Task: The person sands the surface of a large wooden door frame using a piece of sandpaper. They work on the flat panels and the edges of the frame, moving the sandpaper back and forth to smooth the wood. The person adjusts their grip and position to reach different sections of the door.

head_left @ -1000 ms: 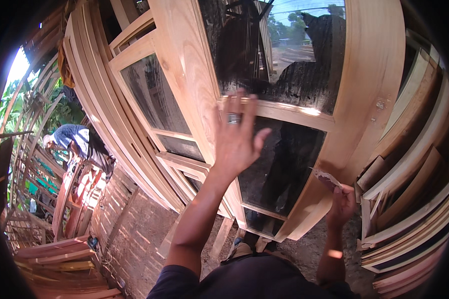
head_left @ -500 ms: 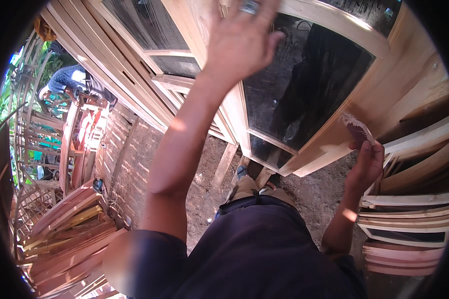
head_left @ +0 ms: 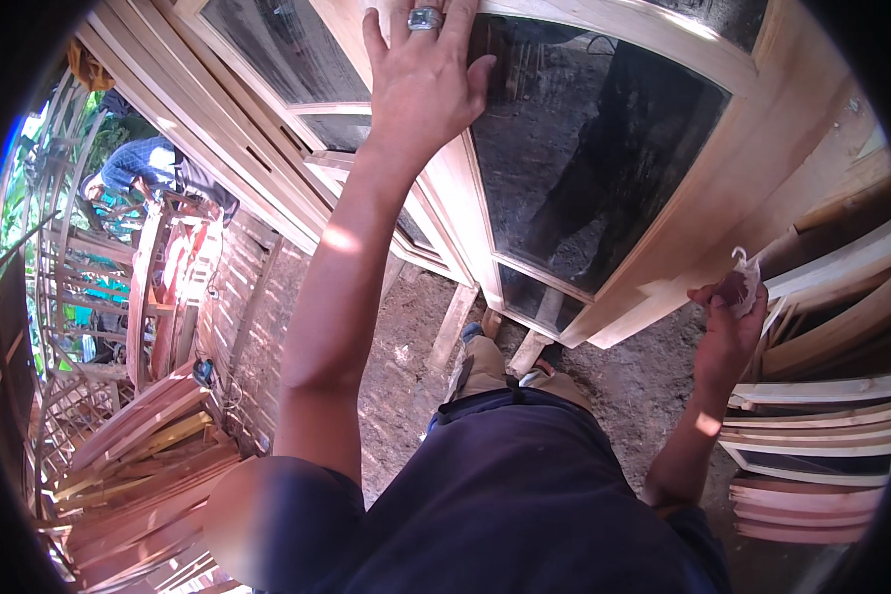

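Head view shows a door (head_left: 713,188) glazed but seemingly unvarnished, left hand (head_left: 421,87) splayed over it, right hand (head_left: 727,342) pinching a brown scrap (head_left: 742,284).

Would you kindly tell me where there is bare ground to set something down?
Bare ground shows between the left forearm and the trousers; another patch shows between the door and the right forearm. Stacked boards crowd the lower left; stacked frames crowd the right.

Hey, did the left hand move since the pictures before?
Yes, to the left: the left hand had its thumb farther over the dark glass pane, and now the thumb is by the pane's left edge.
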Tool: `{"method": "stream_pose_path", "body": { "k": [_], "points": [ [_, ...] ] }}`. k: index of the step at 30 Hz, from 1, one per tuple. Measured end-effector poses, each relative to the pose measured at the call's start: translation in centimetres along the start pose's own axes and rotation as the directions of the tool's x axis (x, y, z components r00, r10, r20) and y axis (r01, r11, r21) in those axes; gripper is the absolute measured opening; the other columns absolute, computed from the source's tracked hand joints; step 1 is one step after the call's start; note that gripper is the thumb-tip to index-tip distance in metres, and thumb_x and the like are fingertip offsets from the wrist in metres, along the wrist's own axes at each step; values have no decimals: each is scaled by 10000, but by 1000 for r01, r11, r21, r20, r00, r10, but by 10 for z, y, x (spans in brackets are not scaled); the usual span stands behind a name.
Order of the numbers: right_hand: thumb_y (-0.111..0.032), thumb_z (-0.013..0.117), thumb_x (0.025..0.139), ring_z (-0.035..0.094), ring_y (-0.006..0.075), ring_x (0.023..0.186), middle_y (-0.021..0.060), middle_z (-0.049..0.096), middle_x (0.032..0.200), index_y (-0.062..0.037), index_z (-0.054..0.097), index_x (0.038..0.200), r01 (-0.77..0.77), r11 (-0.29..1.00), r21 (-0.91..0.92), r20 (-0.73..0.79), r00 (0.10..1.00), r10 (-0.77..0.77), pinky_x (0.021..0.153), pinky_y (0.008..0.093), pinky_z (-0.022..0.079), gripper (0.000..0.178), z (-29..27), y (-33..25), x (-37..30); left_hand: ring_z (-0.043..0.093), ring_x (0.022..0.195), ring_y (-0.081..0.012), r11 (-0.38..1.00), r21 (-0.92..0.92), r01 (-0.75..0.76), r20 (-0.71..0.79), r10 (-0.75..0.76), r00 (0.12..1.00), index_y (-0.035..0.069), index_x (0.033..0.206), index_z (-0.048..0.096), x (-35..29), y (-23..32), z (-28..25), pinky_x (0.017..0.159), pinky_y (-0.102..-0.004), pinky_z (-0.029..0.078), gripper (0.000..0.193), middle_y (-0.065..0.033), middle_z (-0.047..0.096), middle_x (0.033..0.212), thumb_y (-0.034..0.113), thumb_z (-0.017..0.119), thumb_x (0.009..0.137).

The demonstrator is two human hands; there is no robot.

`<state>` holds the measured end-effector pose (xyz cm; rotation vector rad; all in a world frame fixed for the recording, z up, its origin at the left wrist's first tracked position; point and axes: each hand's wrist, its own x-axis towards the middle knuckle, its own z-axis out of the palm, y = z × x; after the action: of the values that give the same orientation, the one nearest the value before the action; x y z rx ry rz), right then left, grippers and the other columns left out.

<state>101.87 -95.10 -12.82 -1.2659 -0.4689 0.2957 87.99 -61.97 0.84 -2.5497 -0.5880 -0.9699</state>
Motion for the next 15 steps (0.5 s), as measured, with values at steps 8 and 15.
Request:
{"method": "stream_pose_path", "body": {
  "k": [8, 15],
  "points": [
    [-206, 570, 995, 565, 130, 782, 75, 596, 927, 4, 511, 1194, -9, 998, -61, 79, 997, 14, 806, 329, 487, 296, -16, 9, -1, 285, 1409, -398, 991, 136, 14, -89, -2, 996, 114, 1434, 433, 2, -21, 11, 1113, -676, 193, 708, -163, 394, 1479, 291, 717, 809],
    [-260, 589, 991, 519, 81, 791, 17, 604, 869, -25, 601, 1074, 69, 965, -253, 49, 997, -59, 743, 246, 428, 250, -7, 3, -1, 268, 1411, -464, 994, 65, 90, -153, -79, 985, 12, 1425, 399, 4, -20, 21, 1115, -662, 205, 763, -241, 305, 1509, 293, 720, 793]
  ]
}}
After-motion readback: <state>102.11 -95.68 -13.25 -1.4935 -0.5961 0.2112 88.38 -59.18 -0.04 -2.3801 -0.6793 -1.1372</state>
